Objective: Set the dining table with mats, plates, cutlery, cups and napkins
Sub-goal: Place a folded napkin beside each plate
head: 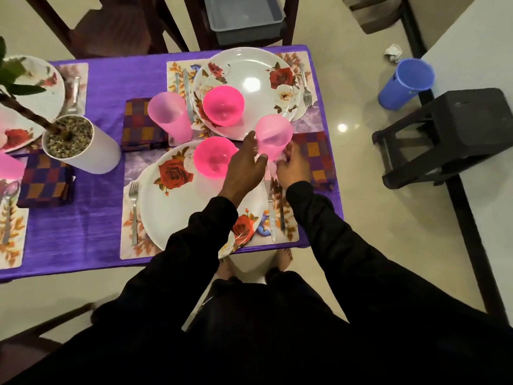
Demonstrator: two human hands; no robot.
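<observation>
Both hands close around the base of a pale pink cup (273, 136), which stands upright between the two right-hand place settings. My left hand (244, 165) grips it from the left and my right hand (293, 166) from the right. The near floral plate (169, 201) carries a bright pink bowl (214, 157) and lies on a mat (130, 248) with a fork (134, 207) to its left and a knife (270, 209) to its right. The far plate (255, 79) holds another pink bowl (223, 105). A second pale pink cup (169, 116) stands by a checked napkin (138, 126).
A white pot with a plant (80, 148) stands mid-table on the purple cloth (91, 218). Another checked napkin (319, 159) lies at the table's right edge. A grey tub (244, 18) sits on a far chair. A black stool (449, 134) and blue cup (406, 83) are on the right.
</observation>
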